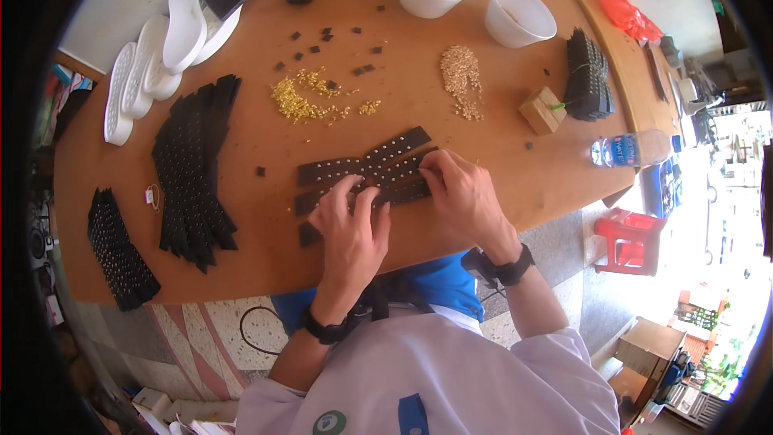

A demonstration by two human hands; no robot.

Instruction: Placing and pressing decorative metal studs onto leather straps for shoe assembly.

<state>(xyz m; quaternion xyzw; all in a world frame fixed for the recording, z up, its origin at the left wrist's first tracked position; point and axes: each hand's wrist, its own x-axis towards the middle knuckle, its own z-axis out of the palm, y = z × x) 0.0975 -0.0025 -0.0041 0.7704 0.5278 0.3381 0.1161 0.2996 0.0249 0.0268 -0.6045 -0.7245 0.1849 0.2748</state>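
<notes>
Several black straps (394,147) dotted with small pale studs lie crossed on the brown table before me. My left hand (351,224) rests over their near left part, fingers bent and apart, the tips touching the straps. At the right ends, my right hand (465,193) pinches the end of one studded strap between thumb and fingers. Beyond the straps sits a loose heap of gold-coloured small pieces (299,101). A second heap of copper-coloured small pieces (461,80) lies farther right. Small black squares (314,49) are scattered behind the gold heap.
Stacked black straps (192,165) and a smaller studded bundle (118,246) lie left; another bundle (589,76) stands right. Near it are a wooden block (543,110) and a water bottle (632,149). White bowls (435,2) and white soles (138,68) line the back.
</notes>
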